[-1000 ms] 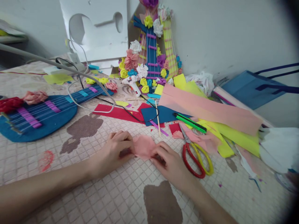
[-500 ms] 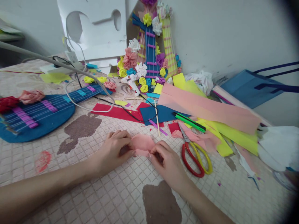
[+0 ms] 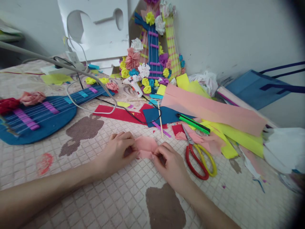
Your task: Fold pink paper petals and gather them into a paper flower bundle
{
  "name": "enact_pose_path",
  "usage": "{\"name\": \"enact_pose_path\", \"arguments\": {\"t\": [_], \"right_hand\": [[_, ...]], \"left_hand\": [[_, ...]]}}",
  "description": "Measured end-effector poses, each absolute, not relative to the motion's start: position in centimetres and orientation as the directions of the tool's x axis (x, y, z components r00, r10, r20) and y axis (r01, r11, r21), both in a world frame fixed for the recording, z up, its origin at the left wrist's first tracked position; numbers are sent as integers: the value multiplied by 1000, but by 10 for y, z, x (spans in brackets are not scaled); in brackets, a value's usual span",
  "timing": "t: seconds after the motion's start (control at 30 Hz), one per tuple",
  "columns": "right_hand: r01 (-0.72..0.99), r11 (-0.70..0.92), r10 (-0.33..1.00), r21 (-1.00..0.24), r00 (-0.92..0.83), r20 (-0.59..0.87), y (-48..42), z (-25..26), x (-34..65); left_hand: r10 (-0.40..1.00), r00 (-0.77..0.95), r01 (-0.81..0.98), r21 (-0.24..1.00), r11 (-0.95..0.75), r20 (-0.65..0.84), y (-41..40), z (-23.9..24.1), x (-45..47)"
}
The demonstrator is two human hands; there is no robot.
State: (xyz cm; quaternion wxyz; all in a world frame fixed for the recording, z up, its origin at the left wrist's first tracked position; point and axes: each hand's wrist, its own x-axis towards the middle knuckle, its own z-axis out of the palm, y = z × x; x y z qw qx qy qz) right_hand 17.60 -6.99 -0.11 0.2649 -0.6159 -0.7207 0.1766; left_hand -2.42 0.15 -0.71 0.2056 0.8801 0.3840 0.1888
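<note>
A small piece of pink crepe paper [image 3: 145,144] is stretched between my two hands, low over the checked tablecloth. My left hand [image 3: 120,149] pinches its left end between thumb and fingers. At the right end, my right hand [image 3: 166,159] grips the paper's edge the same way. The paper's near edge looks folded over. Scissors [image 3: 196,152] with one red and one yellow handle lie just right of my right hand, blades slightly apart. A thin wooden stick [image 3: 159,119] rests beyond the paper.
On the left lies a blue paper guitar [image 3: 47,117] with paper flowers. Behind stand a white glue gun [image 3: 133,84] and flower-covered guitars [image 3: 153,54]. A green utility knife [image 3: 194,123] sits on coloured crepe paper strips [image 3: 214,106] at right. A white cable [image 3: 90,74] loops over the table.
Both hands keep their hold on the pink paper and have barely moved. The folded near edge looks slightly different; otherwise the view has only shifted a little.
</note>
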Motion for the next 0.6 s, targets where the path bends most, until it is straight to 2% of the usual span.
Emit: {"name": "enact_pose_path", "arguments": {"t": [0.27, 0.6], "right_hand": [[832, 163, 982, -531, -86, 166, -69, -2, 174], [855, 150, 984, -497, -79, 160, -70, -5, 173]], "left_hand": [[747, 643, 611, 473, -635, 172, 2, -4, -22], [765, 630, 623, 499, -602, 135, 2, -1, -19]]}}
